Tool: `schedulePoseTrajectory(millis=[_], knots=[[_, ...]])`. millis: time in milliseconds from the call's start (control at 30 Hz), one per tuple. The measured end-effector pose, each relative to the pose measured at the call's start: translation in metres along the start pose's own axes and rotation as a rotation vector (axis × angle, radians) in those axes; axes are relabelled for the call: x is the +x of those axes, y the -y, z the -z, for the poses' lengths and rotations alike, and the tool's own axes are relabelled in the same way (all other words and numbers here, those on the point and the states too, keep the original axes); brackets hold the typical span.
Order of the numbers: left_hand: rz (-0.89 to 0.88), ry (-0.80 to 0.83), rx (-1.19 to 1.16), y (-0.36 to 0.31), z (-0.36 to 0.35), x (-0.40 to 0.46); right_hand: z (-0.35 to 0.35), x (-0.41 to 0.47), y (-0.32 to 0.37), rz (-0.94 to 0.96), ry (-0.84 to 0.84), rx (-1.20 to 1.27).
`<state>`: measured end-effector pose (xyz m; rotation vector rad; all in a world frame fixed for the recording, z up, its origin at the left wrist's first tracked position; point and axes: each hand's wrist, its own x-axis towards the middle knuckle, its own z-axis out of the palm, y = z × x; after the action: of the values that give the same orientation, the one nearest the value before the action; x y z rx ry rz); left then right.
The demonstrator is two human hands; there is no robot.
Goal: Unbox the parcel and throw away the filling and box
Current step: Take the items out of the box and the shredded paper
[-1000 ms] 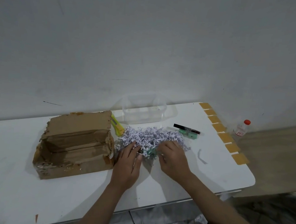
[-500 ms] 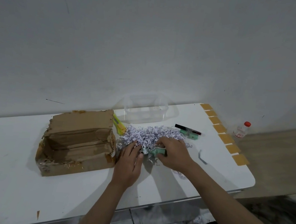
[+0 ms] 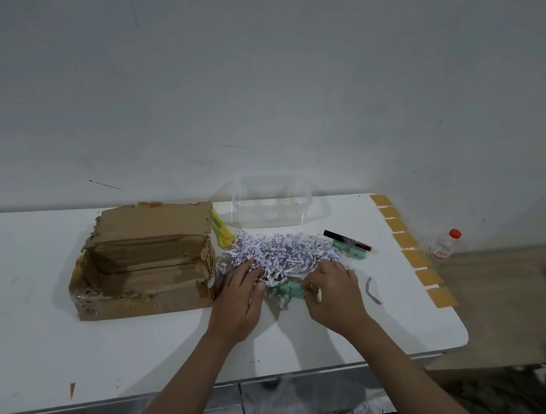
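Observation:
An opened, torn cardboard box (image 3: 144,260) lies on the white table (image 3: 17,315), left of a heap of white shredded paper filling (image 3: 280,251). My left hand (image 3: 238,301) rests flat at the heap's near left edge, fingers spread into the shreds. My right hand (image 3: 333,297) is at the heap's near right edge, its fingers pinched on a small green item (image 3: 286,289) that lies between both hands among loose shreds.
A clear plastic container (image 3: 275,203) stands behind the heap by the wall. A yellow-green utility knife (image 3: 220,231) lies beside the box. A black and red pen with a green piece (image 3: 348,245), a grey strip (image 3: 372,291), orange tape squares (image 3: 409,244) and a red-capped bottle (image 3: 444,245) are to the right.
My right hand has drawn the green item out of the shredded paper toward me. My left hand has stayed at the heap's edge.

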<state>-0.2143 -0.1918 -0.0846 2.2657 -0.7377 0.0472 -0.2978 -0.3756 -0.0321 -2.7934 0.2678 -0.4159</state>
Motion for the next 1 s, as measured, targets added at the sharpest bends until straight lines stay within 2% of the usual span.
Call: schedulePoseTrajectory(millis=[200, 433, 700, 867, 1000], knots=[[-0.003, -0.003, 0.014, 0.002, -0.001, 0.001, -0.007, 0.007, 0.006, -0.087, 0.127, -0.043], [0.011, 0.008, 0.001, 0.001, 0.000, 0.003, 0.001, 0.000, 0.010, -0.090, 0.113, -0.063], [-0.004, 0.004, -0.011, 0.002, 0.002, 0.001, 0.052, -0.011, 0.009, -0.047, 0.139, 0.242], [-0.005, 0.006, -0.002, 0.002, 0.003, -0.001, 0.082, -0.015, 0.004, -0.059, 0.088, 0.316], [-0.019, -0.001, 0.015, 0.002, 0.002, -0.002, 0.090, -0.008, -0.014, -0.181, -0.105, 0.449]])
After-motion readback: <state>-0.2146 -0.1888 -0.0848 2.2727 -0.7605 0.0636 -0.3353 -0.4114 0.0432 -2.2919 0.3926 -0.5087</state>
